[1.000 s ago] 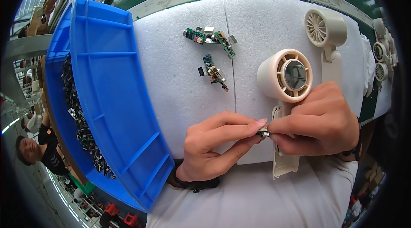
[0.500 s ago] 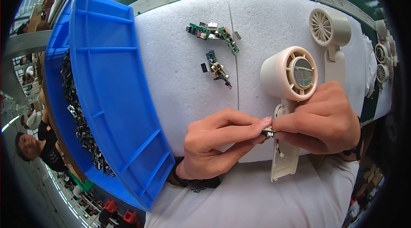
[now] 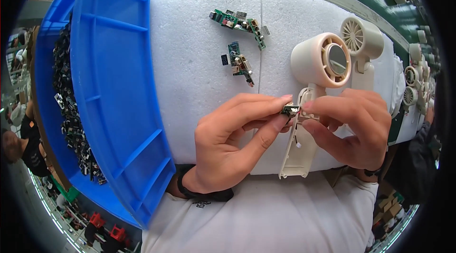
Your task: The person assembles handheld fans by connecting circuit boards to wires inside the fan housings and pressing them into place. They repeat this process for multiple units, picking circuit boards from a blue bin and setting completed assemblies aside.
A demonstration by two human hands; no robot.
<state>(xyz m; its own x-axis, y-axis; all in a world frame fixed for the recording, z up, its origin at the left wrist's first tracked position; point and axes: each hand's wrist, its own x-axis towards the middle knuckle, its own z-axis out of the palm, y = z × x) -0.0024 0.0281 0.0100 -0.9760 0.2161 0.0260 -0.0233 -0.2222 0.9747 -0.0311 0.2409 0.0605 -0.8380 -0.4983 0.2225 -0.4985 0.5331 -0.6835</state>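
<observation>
In the head view, a white foam mat (image 3: 199, 63) covers the worktop, and a big blue bin (image 3: 114, 87) stands on its left side, tilted, with many small dark parts (image 3: 71, 110) lying in its bottom. On the far part of the mat lie two green circuit boards: a long one (image 3: 237, 21) near the far edge and a shorter one (image 3: 239, 64) a little closer, with a tiny black chip (image 3: 224, 59) just beside it. To the right stands a cream handheld fan (image 3: 323, 60) with its round head up on the mat and its open handle (image 3: 299, 148) running down toward the person. Behind it is a second cream fan (image 3: 362, 39), and more fan parts (image 3: 411, 84) are lined up at the right edge. Nothing lies between the hands and the handle; the loose boards are well apart from them.

The left hand (image 3: 228, 144) has its fingers nearly closed: thumb and index finger pinch a small green board (image 3: 289, 109) just at the top of the open handle. The right hand (image 3: 354, 127) meets it from the other side, its fingers bent close together, the fingertips (image 3: 308, 107) touching the handle and the small board. A thin wire with a white plug (image 3: 298, 145) hangs inside the handle.
</observation>
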